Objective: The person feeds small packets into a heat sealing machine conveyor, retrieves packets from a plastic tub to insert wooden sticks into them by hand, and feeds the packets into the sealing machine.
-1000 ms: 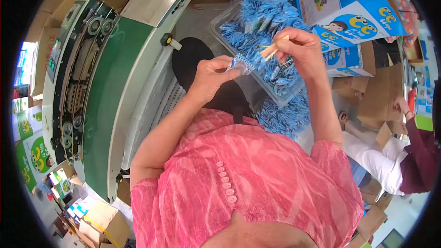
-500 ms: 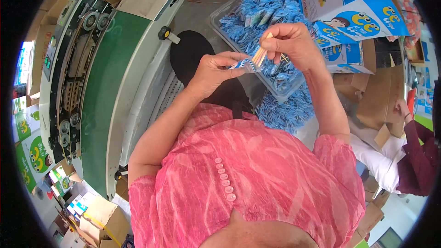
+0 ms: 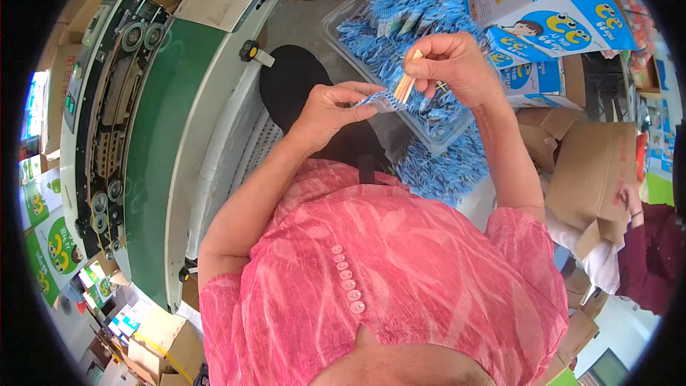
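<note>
Just behind the sticks (image 3: 404, 87), packets (image 3: 414, 11) (heaped).

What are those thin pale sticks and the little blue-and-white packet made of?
The thin pale sticks look like plain, unpainted wood, maybe bamboo, because they're straight and straw-coloured. The small blue-and-white packet seems to be thin, shiny plastic film: it looks partly see-through and crinkly.

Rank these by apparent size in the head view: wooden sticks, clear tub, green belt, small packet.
1. green belt
2. clear tub
Unranked, both smaller: small packet in the left hand and wooden sticks; fingers partly cover them and they look alike in size.
</note>
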Available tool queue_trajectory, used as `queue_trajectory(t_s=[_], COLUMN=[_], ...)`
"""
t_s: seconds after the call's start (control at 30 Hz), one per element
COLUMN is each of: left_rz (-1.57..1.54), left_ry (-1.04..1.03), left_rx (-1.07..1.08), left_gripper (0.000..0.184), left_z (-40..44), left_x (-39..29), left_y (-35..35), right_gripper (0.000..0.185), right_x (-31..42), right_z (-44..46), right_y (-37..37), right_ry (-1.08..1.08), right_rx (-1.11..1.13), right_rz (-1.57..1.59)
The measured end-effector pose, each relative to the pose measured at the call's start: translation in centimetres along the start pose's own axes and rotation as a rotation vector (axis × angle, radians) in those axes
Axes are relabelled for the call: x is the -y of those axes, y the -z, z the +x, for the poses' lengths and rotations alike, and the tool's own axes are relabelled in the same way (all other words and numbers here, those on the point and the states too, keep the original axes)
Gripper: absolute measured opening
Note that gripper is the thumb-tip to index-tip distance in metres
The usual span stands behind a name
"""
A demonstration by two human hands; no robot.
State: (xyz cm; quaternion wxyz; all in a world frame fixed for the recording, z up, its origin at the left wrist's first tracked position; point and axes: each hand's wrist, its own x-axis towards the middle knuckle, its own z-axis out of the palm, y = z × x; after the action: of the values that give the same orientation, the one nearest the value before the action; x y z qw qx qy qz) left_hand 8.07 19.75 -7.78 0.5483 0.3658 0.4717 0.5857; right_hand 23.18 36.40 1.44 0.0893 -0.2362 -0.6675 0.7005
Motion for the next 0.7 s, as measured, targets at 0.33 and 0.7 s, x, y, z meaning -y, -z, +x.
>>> queue_trajectory(t_s=[0.33,0.7], left_rz=[-0.098,-0.083], left_ry=[0.087,0.111], left_rx=[0.020,0.077], left_gripper=[0.019,0.022], left_z=[0.0,0.0], left_x=[0.8,1.0], left_y=[0.3,0.2], right_gripper=[0.006,0.004], right_x=[0.1,-0.9], right_z=[-0.3,-0.4], right_y=[0.2,-0.7], right_ry=[-0.002,0.120], right_rx=[0.035,0.043], right_rz=[0.006,-0.131])
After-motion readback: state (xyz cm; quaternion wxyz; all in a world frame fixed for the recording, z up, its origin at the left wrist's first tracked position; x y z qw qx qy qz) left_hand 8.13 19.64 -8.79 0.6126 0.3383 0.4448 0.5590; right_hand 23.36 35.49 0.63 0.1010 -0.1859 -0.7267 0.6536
